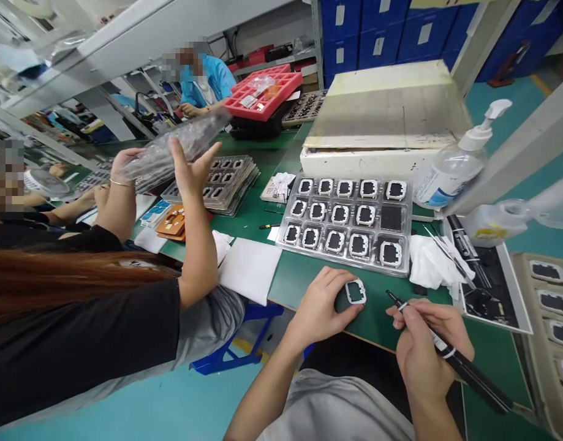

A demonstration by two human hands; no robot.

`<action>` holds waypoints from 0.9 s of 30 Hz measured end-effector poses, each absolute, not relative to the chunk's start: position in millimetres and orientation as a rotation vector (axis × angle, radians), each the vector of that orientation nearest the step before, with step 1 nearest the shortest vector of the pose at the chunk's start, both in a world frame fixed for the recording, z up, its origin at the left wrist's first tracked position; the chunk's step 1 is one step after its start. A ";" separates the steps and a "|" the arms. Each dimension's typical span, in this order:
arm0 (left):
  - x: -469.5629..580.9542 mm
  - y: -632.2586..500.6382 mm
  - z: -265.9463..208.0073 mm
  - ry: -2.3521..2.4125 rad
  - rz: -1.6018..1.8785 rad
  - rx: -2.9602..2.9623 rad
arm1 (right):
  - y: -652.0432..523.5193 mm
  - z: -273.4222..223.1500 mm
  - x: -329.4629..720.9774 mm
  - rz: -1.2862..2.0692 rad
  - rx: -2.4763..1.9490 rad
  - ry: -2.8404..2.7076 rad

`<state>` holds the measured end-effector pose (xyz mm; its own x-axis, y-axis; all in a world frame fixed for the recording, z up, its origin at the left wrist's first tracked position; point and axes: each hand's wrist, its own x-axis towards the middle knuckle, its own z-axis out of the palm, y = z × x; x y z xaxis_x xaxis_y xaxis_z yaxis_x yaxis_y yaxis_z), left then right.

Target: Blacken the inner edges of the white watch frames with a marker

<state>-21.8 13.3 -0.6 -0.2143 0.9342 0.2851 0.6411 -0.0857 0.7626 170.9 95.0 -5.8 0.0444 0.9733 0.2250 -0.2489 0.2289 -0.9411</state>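
At the front edge of the green table, my left hand (324,306) grips a small white rounded-square frame (355,292) between thumb and fingers. Its open middle faces up toward me. To the right, my right hand (428,343) is closed around a black marker pen (476,373), whose dark tip points up and left, apart from the frame. Just beyond both hands lies a clear plastic tray (304,251) with rows of similar white frames over dark pads. One pocket (391,218) at its right side shows only the dark pad.
On my left a co-worker lifts clear plastic trays (180,144) over stacked trays (226,184). White tissue (428,260), tweezers (449,254) and a pump bottle (451,165) stand right. Behind is a white box (382,116). A white sheet (250,269) lies left; another tray (533,306) sits far right.
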 end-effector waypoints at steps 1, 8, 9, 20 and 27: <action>-22.3 12.4 -0.2 1.846 1.215 1.693 | 94.4 -5.9 171.6 1.147 -0.869 -1.118; -24.6 8.3 2.0 1.847 1.270 1.553 | 89.9 -7.0 180.4 1.179 -0.898 -1.172; -24.8 8.3 2.5 1.842 1.266 1.561 | 89.0 -7.1 181.6 1.183 -0.907 -1.182; -25.2 7.4 6.9 1.808 1.162 1.665 | 85.8 -1.7 177.1 1.131 -0.793 -1.261; -24.2 7.8 6.0 1.837 1.135 1.717 | 86.0 -2.4 178.8 1.143 -0.772 -1.288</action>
